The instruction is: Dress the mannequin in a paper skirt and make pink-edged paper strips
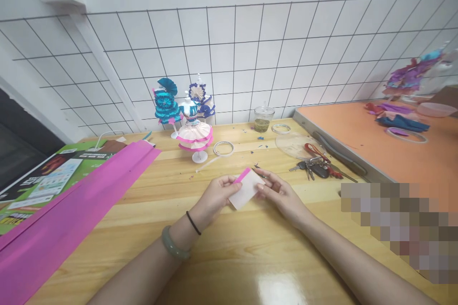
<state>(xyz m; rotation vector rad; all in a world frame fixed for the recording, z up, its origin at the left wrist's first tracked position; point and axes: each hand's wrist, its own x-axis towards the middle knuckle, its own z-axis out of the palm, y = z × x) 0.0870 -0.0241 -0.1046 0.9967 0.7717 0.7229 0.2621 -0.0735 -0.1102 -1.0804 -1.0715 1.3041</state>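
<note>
Between my two hands is a small pale piece of paper [245, 194] with a bright pink strip along its upper left edge. My left hand [221, 193] pinches it at the left, thumb on top. On the right side, my right hand [277, 190] grips its edge between thumb and fingers. The paper is held tilted, just above the wooden table [222, 257]. Beyond my hands stands a small dress form [195, 133] in a pale, pink-edged pleated paper skirt and a teal top. Behind it are a teal paper dress [166, 102] and a navy-edged one [205, 105].
Pink paper [89, 200] lies along the left over a green printed sheet [64, 176]. Tape rolls [223, 142], a lidded cup [263, 119] and keys [315, 167] sit farther back. An orange-topped table [365, 138] adjoins at right, with coloured paper pieces [402, 123].
</note>
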